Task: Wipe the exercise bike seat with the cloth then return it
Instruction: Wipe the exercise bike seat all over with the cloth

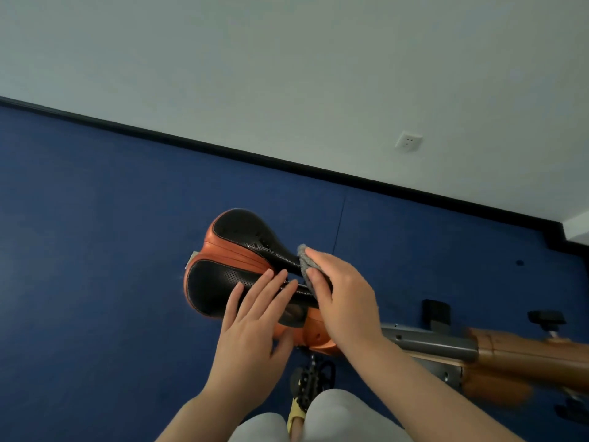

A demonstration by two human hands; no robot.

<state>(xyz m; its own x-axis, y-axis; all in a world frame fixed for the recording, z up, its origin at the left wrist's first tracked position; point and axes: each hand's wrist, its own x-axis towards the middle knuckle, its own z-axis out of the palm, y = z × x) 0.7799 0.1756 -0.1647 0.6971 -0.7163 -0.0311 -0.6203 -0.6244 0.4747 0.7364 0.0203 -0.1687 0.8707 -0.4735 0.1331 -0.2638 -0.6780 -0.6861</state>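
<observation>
Floor: blue floor (pixel 95 250) fills the left and middle of the view, meeting a pale wall (pixel 287 59) along a dark skirting strip; the bike stands on it, not on any counter.

Seat: the exercise bike seat (pixel 229 250), black perforated top with orange sides and a split down the middle, sits left of centre with its broad back end toward the left and its narrow nose toward the right.

Left hand: the left hand (pixel 255 317) lies flat on the near lobe of the seat, grip spread, fingers extended and holding nothing. By my reading it is there to steady the saddle so it does not swivel under the rubbing.

Cloth: the grey cloth (pixel 305 264) is bunched on the narrow nose of the seat, only its upper edge showing past the fingers.

Right hand: the right hand (pixel 341 291) covers the cloth, palm down, grip pressed onto it with thumb and fingers curled over the wad. That hold puts weight through the fabric, which suits scrubbing.

Stage: wiping looks under way at the nose; whether the broad lobes are done, I cannot tell. The return of the cloth is not yet done.

Frame: right of the hands, the grey seat post (pixel 430 341) runs into the orange bike frame (pixel 516 352), blurred; a black pedal (pixel 314 378) hangs below the seat.
</observation>
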